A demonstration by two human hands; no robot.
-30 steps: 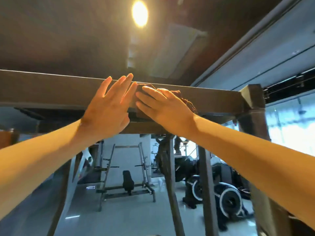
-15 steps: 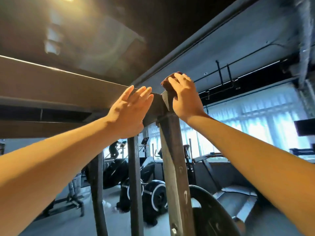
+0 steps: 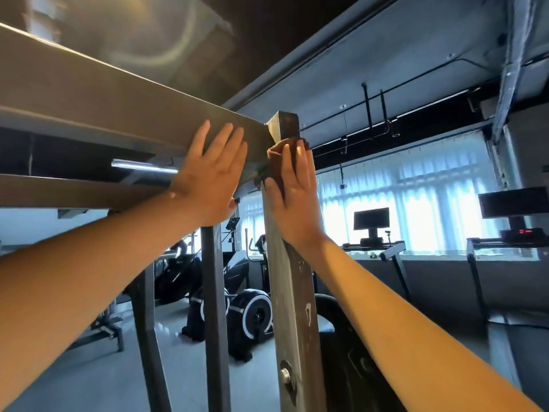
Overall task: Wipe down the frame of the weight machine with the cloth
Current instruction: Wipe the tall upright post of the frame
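A smooth grey beam (image 3: 118,96) runs in from the left, its end cut off. The left hand (image 3: 212,179) lies flat on it, fingers (image 3: 221,141) straight. The dark cloth (image 3: 272,171), mostly hidden, sits under the right hand (image 3: 297,197), whose straight fingers press it against the scuffed square post (image 3: 292,307)

My right hand (image 3: 292,191) covers nearly all of the cloth (image 3: 271,171) up on the post (image 3: 292,307), only dark scraps peek out by my fingertips and thumb. The post runs out of view at the bottom. The beam (image 3: 104,93) left of it is cut off too. The weight plate (image 3: 335,337) behind the post is mostly blocked by my forearm (image 3: 401,307). The red digits (image 3: 524,231) far right of the post are too tiny to read.
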